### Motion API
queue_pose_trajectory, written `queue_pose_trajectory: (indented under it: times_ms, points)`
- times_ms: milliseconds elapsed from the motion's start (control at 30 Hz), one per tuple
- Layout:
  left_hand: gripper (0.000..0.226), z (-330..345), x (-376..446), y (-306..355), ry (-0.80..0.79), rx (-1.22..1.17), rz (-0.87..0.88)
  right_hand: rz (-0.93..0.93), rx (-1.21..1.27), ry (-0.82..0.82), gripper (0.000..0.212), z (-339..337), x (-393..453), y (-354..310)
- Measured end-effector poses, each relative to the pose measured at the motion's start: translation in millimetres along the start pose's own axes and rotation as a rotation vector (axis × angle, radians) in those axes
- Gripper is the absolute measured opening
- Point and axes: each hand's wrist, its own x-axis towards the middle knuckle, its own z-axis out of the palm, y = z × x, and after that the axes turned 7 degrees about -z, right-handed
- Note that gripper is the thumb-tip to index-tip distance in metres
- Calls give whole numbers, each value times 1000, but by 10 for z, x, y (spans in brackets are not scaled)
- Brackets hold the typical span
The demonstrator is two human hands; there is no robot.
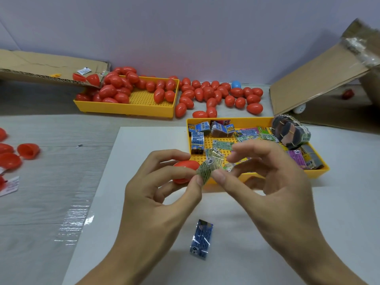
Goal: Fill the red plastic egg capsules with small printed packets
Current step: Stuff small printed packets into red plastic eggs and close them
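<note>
Head view: your near yellow tray (pixel 242 120) holds small printed packets (pixel 223 144), blue, green and purple, plus a banded bundle (pixel 292 132) at its far right corner. Beyond that tray, a second yellow tray (pixel 127 106) is partly filled with closed red eggs (pixel 115 87), and more red eggs (pixel 216 95) lie loose on the table to its right, one blue egg (pixel 236 84) among them.

Your left hand (pixel 162 194) cups a red egg half (pixel 186 171) in front of the near tray. Your right hand (pixel 273 182) meets it; both thumbs and forefingers pinch one green packet (pixel 207 171) at the half's rim, both grips closed on it.

A blue packet (pixel 201 238) lies on the white sheet (pixel 127 182) nearer you than the tray. Open red halves (pixel 27 150) sit far left; cardboard flaps (pixel 316 79) stand behind.
</note>
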Motion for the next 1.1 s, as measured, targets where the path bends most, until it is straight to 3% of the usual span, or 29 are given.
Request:
queue_pose_trajectory:
  times_ms: [133, 333, 500, 633, 800, 867, 967, 1100]
  points:
    - [7, -9, 6, -10, 10, 16, 56, -141, -122, -73, 27, 57, -52, -26]
    - [4, -6, 7, 16, -27, -50, 11, 70, 110, -102, 23, 34, -28, -41]
    - [5, 8, 12, 55, -35, -105, -41, 74, 166, -90, 9, 5, 18, -60]
    - [10, 18, 18, 60, -58, -196, -109, 280, 350, -182, 5, -11, 71, -61]
    - [18, -12, 34, 24, -37, -212, -166, 578, 584, -217, 16, -76, 133, -30]
    - [16, -14, 23, 45, -55, -108, -86, 644, 666, -188, 21, -71, 132, -23]
    - [20, 29, -20, 63, -111, 54, 45, 679, 745, -121, 47, -14, 89, -8]
    - [21, 51, -30, 32, -103, 60, 38, 717, 732, -97, 35, 98, -7, -14]
